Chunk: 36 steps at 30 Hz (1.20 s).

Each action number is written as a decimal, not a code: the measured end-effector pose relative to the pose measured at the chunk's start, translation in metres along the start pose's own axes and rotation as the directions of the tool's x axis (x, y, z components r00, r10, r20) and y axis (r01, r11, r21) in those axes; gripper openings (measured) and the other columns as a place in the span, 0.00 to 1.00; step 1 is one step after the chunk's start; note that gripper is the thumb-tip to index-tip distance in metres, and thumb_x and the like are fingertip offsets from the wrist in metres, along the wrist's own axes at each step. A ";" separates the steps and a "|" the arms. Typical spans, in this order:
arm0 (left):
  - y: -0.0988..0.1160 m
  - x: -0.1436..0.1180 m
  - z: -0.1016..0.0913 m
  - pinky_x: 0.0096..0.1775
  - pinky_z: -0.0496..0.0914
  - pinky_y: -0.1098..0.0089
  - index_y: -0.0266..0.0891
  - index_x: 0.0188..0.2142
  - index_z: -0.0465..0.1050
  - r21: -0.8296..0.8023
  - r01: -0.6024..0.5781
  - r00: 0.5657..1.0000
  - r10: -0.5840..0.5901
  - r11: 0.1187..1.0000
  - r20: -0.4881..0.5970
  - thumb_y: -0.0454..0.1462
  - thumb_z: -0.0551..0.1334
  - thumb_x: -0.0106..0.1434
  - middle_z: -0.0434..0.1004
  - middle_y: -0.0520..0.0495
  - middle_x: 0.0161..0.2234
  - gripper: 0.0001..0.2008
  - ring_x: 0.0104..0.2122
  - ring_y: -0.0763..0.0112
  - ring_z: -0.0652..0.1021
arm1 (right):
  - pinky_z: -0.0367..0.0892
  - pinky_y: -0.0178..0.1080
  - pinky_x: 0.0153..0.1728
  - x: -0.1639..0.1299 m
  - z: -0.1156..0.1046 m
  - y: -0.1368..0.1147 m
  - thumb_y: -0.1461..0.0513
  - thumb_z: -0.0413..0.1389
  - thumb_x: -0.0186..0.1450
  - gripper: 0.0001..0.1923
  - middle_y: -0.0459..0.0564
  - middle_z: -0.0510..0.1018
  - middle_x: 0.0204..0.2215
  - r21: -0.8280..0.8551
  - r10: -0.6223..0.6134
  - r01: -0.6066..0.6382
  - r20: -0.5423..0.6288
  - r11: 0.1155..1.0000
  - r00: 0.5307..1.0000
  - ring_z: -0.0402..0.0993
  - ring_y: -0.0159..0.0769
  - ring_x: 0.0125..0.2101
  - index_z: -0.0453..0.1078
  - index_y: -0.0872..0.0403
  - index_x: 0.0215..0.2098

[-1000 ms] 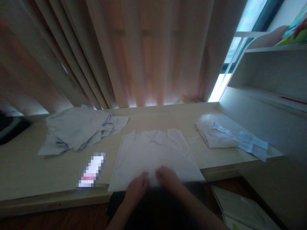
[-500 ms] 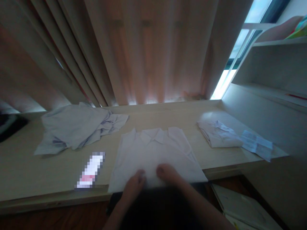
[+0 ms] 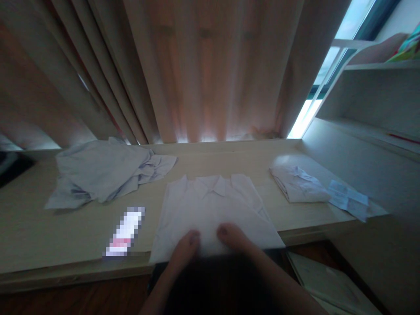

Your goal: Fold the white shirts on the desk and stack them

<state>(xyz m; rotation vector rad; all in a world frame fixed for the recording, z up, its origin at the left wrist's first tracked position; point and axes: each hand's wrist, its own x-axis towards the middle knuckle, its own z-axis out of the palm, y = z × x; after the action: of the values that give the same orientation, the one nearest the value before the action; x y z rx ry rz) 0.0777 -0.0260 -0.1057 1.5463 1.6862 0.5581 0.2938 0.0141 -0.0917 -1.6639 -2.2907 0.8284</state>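
A white collared shirt (image 3: 210, 210) lies front up on the desk, its sides tucked in to a near-rectangle. The collar points away from me and the lower edge hangs at the desk's front. Both hands are at the lower part of the shirt, a short gap between them. My left hand (image 3: 187, 247) has its fingers curled at the cloth left of the middle. To the right, my right hand (image 3: 233, 237) is closed on the shirt in the same way. The fingertips are blurred and partly hidden.
A crumpled pale garment (image 3: 101, 173) lies at the desk's left. A pixelated oblong item (image 3: 126, 232) is near the front edge. On the right are a folded white garment (image 3: 300, 186) and a pale paper-like sheet (image 3: 349, 199), beside a shelf unit (image 3: 364, 144). Curtains (image 3: 216, 87) hang behind.
The view has shifted slightly. Both hands stay at the shirt's lower part, with the right hand a touch farther right. The shirt looks the same.
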 end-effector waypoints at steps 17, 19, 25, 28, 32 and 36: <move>0.002 -0.002 -0.033 0.38 0.67 0.68 0.39 0.31 0.71 -0.080 -0.031 0.997 0.037 0.996 0.074 0.45 0.48 0.60 0.76 0.46 0.32 0.17 0.34 0.67 0.73 | 0.60 0.35 0.40 0.057 -0.013 -0.018 0.60 0.46 0.66 0.13 0.50 0.74 0.39 -0.229 0.024 -0.064 -0.176 0.971 0.984 0.70 0.34 0.39 0.72 0.52 0.38; 0.002 -0.005 -0.036 0.37 0.66 0.68 0.38 0.30 0.70 -0.085 -0.008 0.997 0.015 0.996 0.077 0.45 0.48 0.60 0.75 0.47 0.31 0.17 0.34 0.68 0.72 | 0.60 0.35 0.37 0.056 -0.010 -0.020 0.59 0.45 0.66 0.13 0.49 0.73 0.38 -0.261 0.019 -0.063 -0.167 0.963 0.986 0.70 0.34 0.37 0.72 0.51 0.37; 0.016 -0.015 -0.037 0.37 0.64 0.69 0.38 0.29 0.67 -0.112 0.009 0.995 0.002 0.994 0.101 0.46 0.48 0.59 0.73 0.49 0.31 0.16 0.33 0.68 0.71 | 0.60 0.34 0.36 0.054 -0.006 -0.019 0.60 0.44 0.67 0.13 0.49 0.71 0.41 -0.296 -0.004 -0.053 -0.188 0.954 0.982 0.70 0.33 0.38 0.69 0.51 0.42; 0.023 -0.022 -0.026 0.39 0.64 0.68 0.38 0.30 0.68 -0.088 0.006 0.996 0.001 0.996 0.084 0.45 0.47 0.60 0.73 0.48 0.32 0.16 0.34 0.68 0.71 | 0.60 0.34 0.35 0.055 -0.005 -0.017 0.60 0.43 0.67 0.13 0.49 0.71 0.40 -0.316 -0.016 -0.048 -0.196 0.948 0.981 0.70 0.34 0.36 0.68 0.52 0.41; 0.036 -0.036 0.002 0.40 0.65 0.67 0.37 0.32 0.70 -0.081 0.013 0.995 -0.005 0.997 0.095 0.44 0.47 0.61 0.74 0.46 0.33 0.17 0.35 0.68 0.71 | 0.61 0.35 0.35 0.060 -0.006 -0.013 0.62 0.42 0.67 0.14 0.53 0.70 0.42 -0.356 -0.067 0.001 -0.173 0.935 0.983 0.70 0.35 0.38 0.67 0.55 0.44; 0.050 -0.051 0.033 0.43 0.67 0.68 0.36 0.35 0.72 -0.077 0.010 0.990 0.001 0.997 0.140 0.43 0.50 0.61 0.76 0.45 0.37 0.16 0.38 0.67 0.73 | 0.59 0.37 0.44 0.061 -0.009 -0.009 0.66 0.46 0.64 0.11 0.54 0.73 0.39 -0.389 -0.214 0.169 -0.073 0.906 0.974 0.67 0.38 0.45 0.70 0.56 0.37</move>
<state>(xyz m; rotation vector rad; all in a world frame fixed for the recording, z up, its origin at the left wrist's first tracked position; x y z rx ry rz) 0.1334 -0.0733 -0.0763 1.4905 1.5439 0.4953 0.2695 0.0709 -0.0897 -1.5344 -2.6006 0.2463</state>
